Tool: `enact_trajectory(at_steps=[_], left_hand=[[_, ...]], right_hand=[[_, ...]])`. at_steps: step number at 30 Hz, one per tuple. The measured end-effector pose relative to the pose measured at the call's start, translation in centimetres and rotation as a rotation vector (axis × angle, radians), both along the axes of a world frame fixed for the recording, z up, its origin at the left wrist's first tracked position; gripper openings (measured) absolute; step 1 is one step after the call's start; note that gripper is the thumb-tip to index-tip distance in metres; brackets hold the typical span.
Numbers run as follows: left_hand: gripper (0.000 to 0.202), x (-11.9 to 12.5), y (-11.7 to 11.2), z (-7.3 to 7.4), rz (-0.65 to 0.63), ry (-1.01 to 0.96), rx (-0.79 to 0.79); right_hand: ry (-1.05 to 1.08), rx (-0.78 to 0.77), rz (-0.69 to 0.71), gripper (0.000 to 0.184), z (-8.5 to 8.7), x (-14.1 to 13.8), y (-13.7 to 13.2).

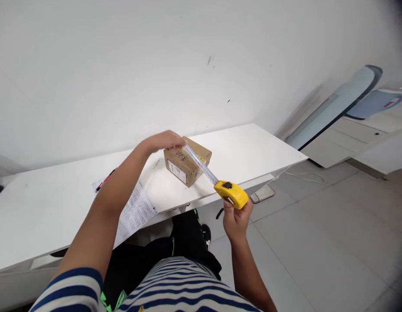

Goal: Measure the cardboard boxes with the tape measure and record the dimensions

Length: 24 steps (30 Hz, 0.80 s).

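My right hand (237, 218) is closed around the yellow case of a tape measure (232, 193), held out past the table's front edge. Its blade (202, 165) is partly pulled out and slants up to the left, over a brown cardboard box (176, 163). At the far end of the blade, the fingers of my left hand (166, 141) pinch the tip, close above the box's back left corner. The box carries black handwriting on top and a white label on its front side. Whether the blade touches the box I cannot tell.
The box stands on a long white table (240, 147) against a wall. Left of it lie a written sheet of paper (135, 211) and a red and black pen (105, 180), partly behind my left arm. A pale panel (337, 108) leans at the right, above tiled floor.
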State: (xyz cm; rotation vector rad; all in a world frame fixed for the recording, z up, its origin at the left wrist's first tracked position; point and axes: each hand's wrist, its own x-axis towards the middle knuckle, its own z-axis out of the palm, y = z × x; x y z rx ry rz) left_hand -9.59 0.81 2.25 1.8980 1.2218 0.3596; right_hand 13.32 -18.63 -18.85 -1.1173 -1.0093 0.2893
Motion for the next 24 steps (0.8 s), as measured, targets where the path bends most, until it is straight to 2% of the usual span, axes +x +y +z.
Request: enact_trajectory(at_steps=[2,4,6,9,11,12,14,17,21,24], left_hand=[[0.028,-0.8,3.0,-0.2,0.25,0.001,0.14],[0.028,-1.1,4.9,-1.7,0.377,0.021,0.164],[0.03,-0.8,5.5,-3.8,0.385,0.093,0.149],[0.037,0.4,4.7,-6.6,0.348,0.185,0.197],[0.041,1.3,3.7,-7.7,0.361,0.273,0.298],[0.043,1.6,3.2,-8.0,0.379,0.337,0.356],[0.045,1.9,2.6,-8.4,0.431,0.392,0.442],[0.039,1.6,2.0,-8.4,0.474,0.317,0.441],[0.028,0.4,0.0,-7.2,0.529,0.073,0.561],[0.031,-0.7,-3.0,-5.9,0.473,-0.142,0.566]], right_hand=[[0.049,-0.037,0.016,0.056,0.5,0.4,0.9],[0.057,-0.064,0.017,0.062,1.3,0.8,2.0],[0.011,-0.104,0.01,0.066,2.4,0.9,3.1],[-0.126,-0.215,0.069,0.064,4.2,0.8,4.6],[-0.211,-0.29,0.123,0.064,5.3,0.6,5.6],[-0.229,-0.309,0.101,0.066,5.7,0.5,6.1],[-0.263,-0.339,0.09,0.069,6.0,0.4,7.3],[-0.323,-0.327,0.16,0.067,6.0,0.4,8.9],[-0.391,-0.225,0.218,0.064,6.1,0.4,9.7],[-0.396,-0.158,0.239,0.061,6.2,-0.2,8.8]])
